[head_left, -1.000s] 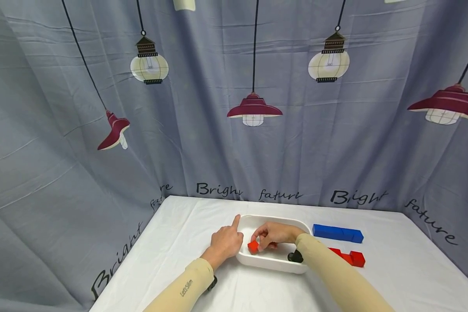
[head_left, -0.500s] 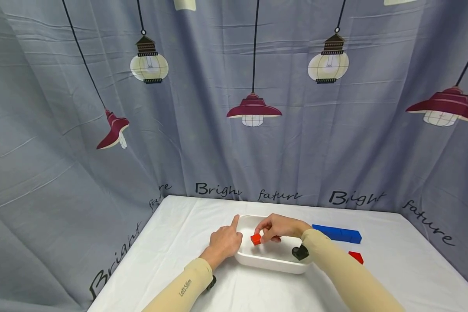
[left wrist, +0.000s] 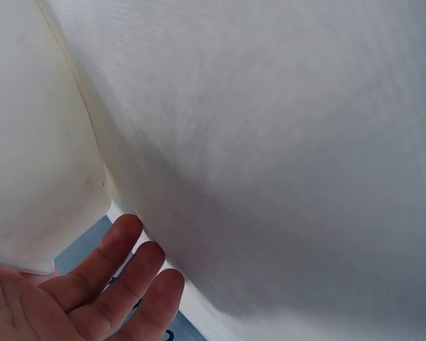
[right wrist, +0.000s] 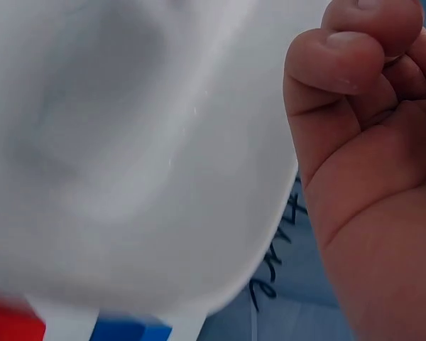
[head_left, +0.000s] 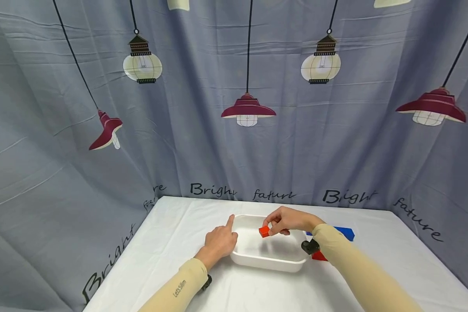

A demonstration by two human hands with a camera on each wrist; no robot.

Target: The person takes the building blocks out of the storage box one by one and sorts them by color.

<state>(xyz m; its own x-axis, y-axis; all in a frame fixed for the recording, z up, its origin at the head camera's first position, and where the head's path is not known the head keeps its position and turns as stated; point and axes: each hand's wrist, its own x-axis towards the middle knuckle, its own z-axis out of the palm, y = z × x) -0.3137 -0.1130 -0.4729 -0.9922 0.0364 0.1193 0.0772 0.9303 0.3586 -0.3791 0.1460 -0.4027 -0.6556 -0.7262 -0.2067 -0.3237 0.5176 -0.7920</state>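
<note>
My right hand [head_left: 290, 219] pinches a red cube [head_left: 264, 231] between thumb and fingertips, above the inside of a white rectangular tray [head_left: 263, 262]. In the right wrist view, curled fingers [right wrist: 334, 64] of the right hand show over the tray [right wrist: 234, 234], with the cube out of sight. My left hand [head_left: 219, 240] rests at the tray's left end, index finger stretched along the rim. Seen from the left wrist, several fingers [left wrist: 131, 284] of that hand extend loosely beside the tray's outer wall [left wrist: 42, 142]; the thumb's hold is hidden.
Right of the tray lie a blue bar of blocks [head_left: 346, 233] and red blocks [head_left: 319, 256], partly covered by the right forearm. A white cloth covers the table [head_left: 164, 242]. Behind it hangs a grey-blue curtain [head_left: 203, 143] with printed lamps.
My right hand has lifted the red cube from low in the tray, moving up and to the right. The left hand keeps its place at the tray's rim. The view has shifted slightly.
</note>
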